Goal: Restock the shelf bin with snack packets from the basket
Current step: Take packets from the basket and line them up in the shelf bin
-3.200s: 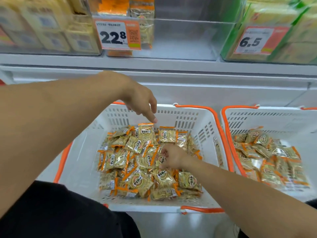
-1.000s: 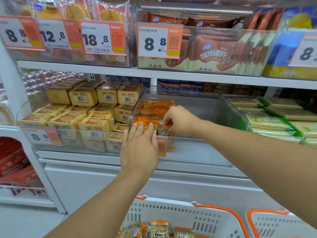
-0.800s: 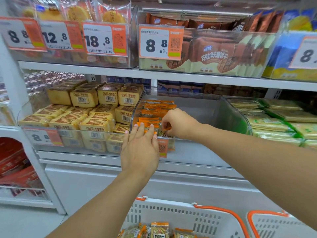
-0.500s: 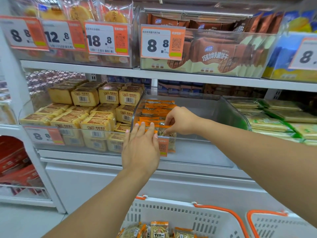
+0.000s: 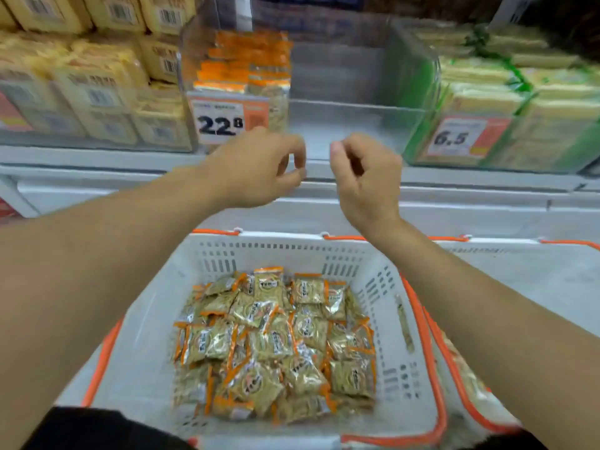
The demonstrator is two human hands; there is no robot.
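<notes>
A white basket [image 5: 152, 323] with orange handles stands below me, holding several gold-and-orange snack packets [image 5: 276, 342]. Above it, a clear shelf bin [image 5: 350, 89] has a stack of the same packets [image 5: 246, 63] at its left end behind a 22.8 price tag; the rest of its floor is bare. My left hand [image 5: 259, 170] and my right hand [image 5: 367, 177] hover side by side in front of the bin's lower edge, above the basket. Both have loosely curled fingers and hold nothing.
A second white basket [image 5: 519, 274] with packets sits at the right. Yellow wrapped cakes [image 5: 97, 66] fill the bin to the left, green-edged packs [image 5: 519, 92] the bin with a 6.5 tag to the right. A grey shelf ledge [image 5: 97, 157] runs across.
My right hand has left the packets in the bin and drawn back out. My left hand has come off the bin's front. The view has tilted down to the basket.
</notes>
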